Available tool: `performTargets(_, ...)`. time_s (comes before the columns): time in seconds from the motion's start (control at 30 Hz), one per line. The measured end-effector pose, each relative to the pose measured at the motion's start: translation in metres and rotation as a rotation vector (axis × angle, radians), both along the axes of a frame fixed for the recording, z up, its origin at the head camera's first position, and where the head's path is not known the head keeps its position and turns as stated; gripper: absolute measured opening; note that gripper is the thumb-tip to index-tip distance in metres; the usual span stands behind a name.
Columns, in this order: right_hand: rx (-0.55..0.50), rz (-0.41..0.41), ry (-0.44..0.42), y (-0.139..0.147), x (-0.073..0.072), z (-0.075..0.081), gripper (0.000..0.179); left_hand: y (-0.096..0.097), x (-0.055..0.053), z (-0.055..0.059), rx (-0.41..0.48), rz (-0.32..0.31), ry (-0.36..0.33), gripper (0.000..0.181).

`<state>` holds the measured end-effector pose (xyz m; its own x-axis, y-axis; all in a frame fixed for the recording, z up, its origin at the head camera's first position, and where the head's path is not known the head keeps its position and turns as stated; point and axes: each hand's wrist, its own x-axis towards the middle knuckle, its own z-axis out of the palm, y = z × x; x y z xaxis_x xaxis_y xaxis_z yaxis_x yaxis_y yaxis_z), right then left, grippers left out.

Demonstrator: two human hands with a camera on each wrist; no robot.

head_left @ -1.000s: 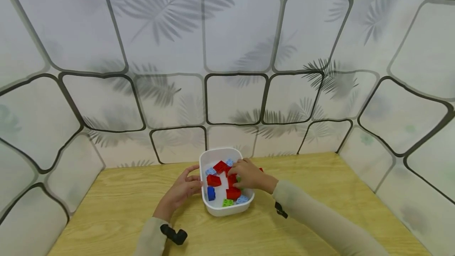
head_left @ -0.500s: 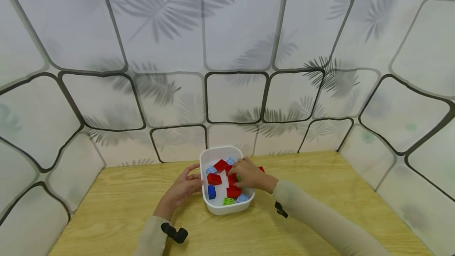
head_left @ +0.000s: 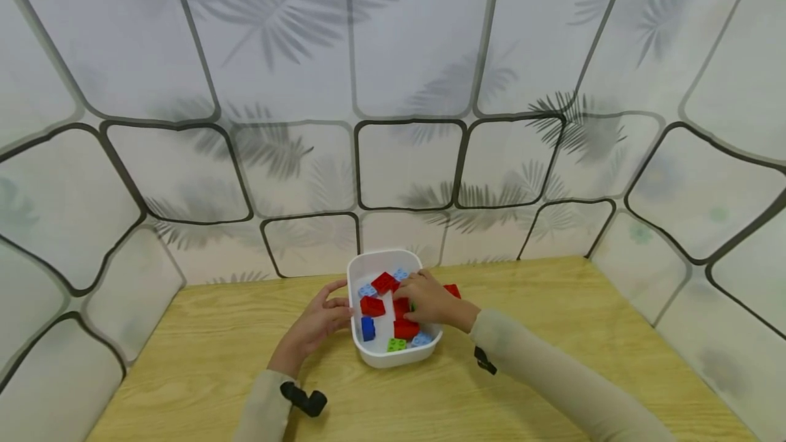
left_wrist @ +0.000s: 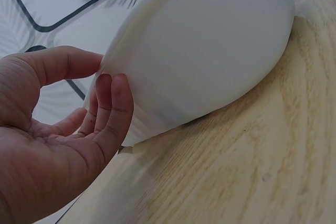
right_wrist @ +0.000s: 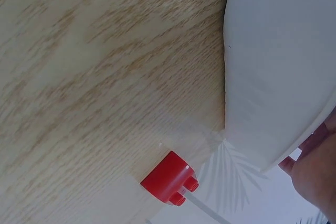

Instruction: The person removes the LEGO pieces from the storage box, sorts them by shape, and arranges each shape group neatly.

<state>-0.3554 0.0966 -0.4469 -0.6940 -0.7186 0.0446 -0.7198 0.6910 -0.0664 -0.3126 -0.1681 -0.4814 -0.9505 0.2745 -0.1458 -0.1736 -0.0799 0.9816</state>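
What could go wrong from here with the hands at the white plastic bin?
The left hand has only its fingertips against the white plastic bin, so a push from the right hand might slide it.

The right fingertips are partly hidden among the toy bricks, so they could catch the wrong one.

The red brick outside the bin, near the right hand, might get knocked across the wooden table.

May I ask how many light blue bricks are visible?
3 in the tray: one brick at the far end, another by the left wall, another at near right; the right hand may hide more.
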Motion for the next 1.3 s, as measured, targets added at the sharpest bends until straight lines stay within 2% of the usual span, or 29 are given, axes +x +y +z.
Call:
performTargets(0.3, 0.029, -0.03, -0.001, 0.0011, -0.003, -0.0032, 0.039, -0.0013, 0.0017, -0.0007, 0.02, -0.018, 0.015, 0.07)
performTargets(0.7, 0.021, -0.05, -0.076, -0.0011, 0.0019, 0.0022, 0.042, 0.001, 0.0032, -0.0008, 0.022, -0.021, 0.019, 0.07)
performTargets(1.03, 0.02, -0.029, -0.03, -0.0001, 0.0005, 0.0027, 0.046, 0.0016, 0.0012, -0.0014, 0.019, 0.008, 0.013, 0.068)
performTargets(1.3, -0.015, -0.022, -0.039, -0.0006, -0.0015, -0.0011, 0.044, 0.0001, 0.0013, -0.0007, 0.018, 0.006, 0.002, 0.069)
